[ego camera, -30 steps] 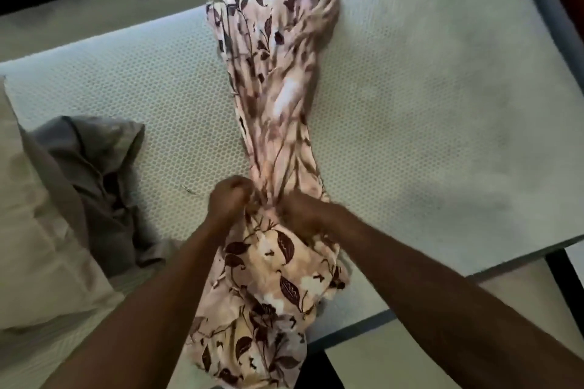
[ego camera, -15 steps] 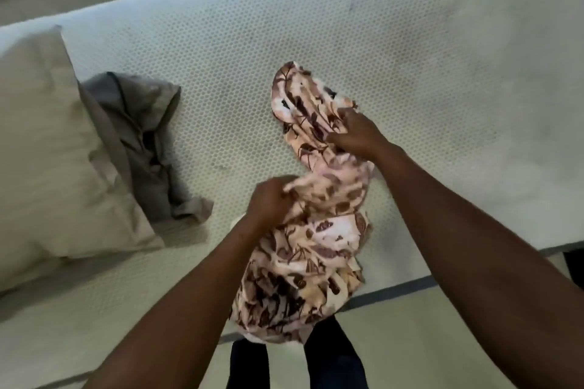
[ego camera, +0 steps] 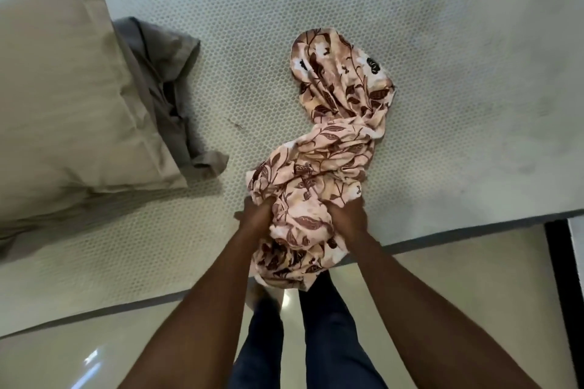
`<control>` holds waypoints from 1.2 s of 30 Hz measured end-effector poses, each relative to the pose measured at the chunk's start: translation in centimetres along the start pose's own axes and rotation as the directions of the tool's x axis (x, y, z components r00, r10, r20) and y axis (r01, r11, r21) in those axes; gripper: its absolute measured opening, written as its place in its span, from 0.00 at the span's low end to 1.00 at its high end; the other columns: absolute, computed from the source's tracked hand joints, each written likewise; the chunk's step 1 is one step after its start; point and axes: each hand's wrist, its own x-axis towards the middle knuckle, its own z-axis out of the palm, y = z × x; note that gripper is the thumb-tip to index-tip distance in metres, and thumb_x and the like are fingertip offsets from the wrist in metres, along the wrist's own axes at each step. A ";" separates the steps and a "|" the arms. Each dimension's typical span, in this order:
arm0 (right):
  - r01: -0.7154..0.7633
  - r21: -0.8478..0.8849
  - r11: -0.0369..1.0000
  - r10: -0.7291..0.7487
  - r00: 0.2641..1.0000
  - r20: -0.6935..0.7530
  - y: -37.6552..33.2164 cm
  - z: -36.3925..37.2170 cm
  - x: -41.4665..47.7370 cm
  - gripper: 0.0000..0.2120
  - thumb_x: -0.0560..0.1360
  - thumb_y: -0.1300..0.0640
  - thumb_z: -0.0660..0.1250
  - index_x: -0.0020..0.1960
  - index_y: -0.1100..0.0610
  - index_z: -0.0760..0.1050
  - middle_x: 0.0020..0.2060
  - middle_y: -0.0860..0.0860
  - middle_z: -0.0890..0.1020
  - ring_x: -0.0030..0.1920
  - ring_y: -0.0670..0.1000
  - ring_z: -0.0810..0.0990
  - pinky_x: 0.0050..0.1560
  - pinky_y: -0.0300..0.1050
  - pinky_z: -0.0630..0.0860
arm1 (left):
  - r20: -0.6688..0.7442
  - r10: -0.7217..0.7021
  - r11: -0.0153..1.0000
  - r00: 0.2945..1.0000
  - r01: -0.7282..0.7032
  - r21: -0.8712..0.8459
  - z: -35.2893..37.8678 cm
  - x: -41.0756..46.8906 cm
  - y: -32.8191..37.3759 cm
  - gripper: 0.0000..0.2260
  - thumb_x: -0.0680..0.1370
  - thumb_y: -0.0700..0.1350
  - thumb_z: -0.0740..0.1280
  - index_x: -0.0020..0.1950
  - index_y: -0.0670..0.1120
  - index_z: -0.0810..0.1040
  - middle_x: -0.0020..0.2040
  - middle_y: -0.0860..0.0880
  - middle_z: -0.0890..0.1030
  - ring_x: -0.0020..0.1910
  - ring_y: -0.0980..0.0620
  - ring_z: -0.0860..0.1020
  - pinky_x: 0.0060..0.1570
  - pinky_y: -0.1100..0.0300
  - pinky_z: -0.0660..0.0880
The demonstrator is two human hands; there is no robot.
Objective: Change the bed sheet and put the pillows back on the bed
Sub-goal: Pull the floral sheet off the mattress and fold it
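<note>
A pink bed sheet [ego camera: 335, 142] with a brown leaf print lies bunched in a heap on the bare white mattress [ego camera: 442, 73], its lower end hanging over the near edge. My left hand [ego camera: 257, 215] grips the heap on its left side, fingers dug into the folds. My right hand [ego camera: 347, 215] grips its right side the same way. A beige pillow [ego camera: 63, 88] lies on the mattress at the left.
A crumpled grey cloth [ego camera: 164, 85] lies against the pillow's right side. The mattress edge runs along the bottom with pale shiny floor [ego camera: 94, 350] below. My legs in dark trousers [ego camera: 316, 341] stand at the edge. A dark frame [ego camera: 559, 278] shows at the right.
The sheet, stretched long across the mattress a second ago, has been gathered toward me into a heap. My right hand came back from the far end to grip beside my left.
</note>
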 end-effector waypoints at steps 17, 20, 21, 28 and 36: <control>0.133 -0.539 0.832 -0.053 0.985 0.161 -14.7 -13.7 6.7 0.27 0.71 0.47 0.74 0.65 0.61 0.78 0.54 0.60 0.83 0.54 0.60 0.83 0.49 0.49 0.79 | 0.287 0.202 0.710 0.936 -0.342 0.616 1.3 -4.2 15.3 0.16 0.78 0.52 0.66 0.61 0.43 0.77 0.54 0.39 0.83 0.49 0.38 0.84 0.50 0.41 0.82; 0.057 -0.362 0.930 -0.080 0.996 -0.049 -16.3 -15.6 7.6 0.36 0.64 0.39 0.70 0.62 0.64 0.78 0.56 0.62 0.83 0.57 0.61 0.81 0.54 0.50 0.78 | 0.293 0.019 0.638 0.956 -0.238 0.733 -0.8 -3.2 12.4 0.16 0.80 0.52 0.66 0.56 0.40 0.79 0.53 0.41 0.83 0.47 0.41 0.85 0.50 0.42 0.82; 0.079 -0.255 0.964 -0.120 0.982 -0.147 -17.1 -15.8 7.7 0.42 0.64 0.36 0.70 0.68 0.65 0.74 0.62 0.64 0.80 0.63 0.62 0.79 0.60 0.52 0.76 | 0.271 0.028 0.650 0.962 -0.223 0.727 -1.5 -2.6 11.8 0.16 0.80 0.52 0.66 0.55 0.39 0.80 0.52 0.42 0.84 0.46 0.42 0.85 0.49 0.43 0.83; 0.392 -0.167 0.905 -0.337 0.898 0.284 -16.2 -7.7 4.3 0.47 0.72 0.50 0.78 0.81 0.60 0.54 0.77 0.58 0.67 0.73 0.60 0.70 0.69 0.48 0.68 | 0.117 0.296 0.836 0.948 -0.316 0.448 -4.1 -1.6 9.2 0.09 0.79 0.48 0.68 0.57 0.46 0.78 0.45 0.40 0.85 0.38 0.43 0.83 0.35 0.56 0.75; 0.484 -0.211 0.850 -0.347 0.813 0.468 -10.2 -3.7 -5.6 0.26 0.77 0.56 0.70 0.73 0.59 0.71 0.68 0.56 0.77 0.69 0.57 0.74 0.69 0.47 0.71 | 0.153 0.511 0.645 0.846 -0.495 0.583 -7.1 -7.7 6.1 0.30 0.72 0.43 0.70 0.74 0.50 0.67 0.65 0.44 0.79 0.65 0.40 0.77 0.59 0.54 0.74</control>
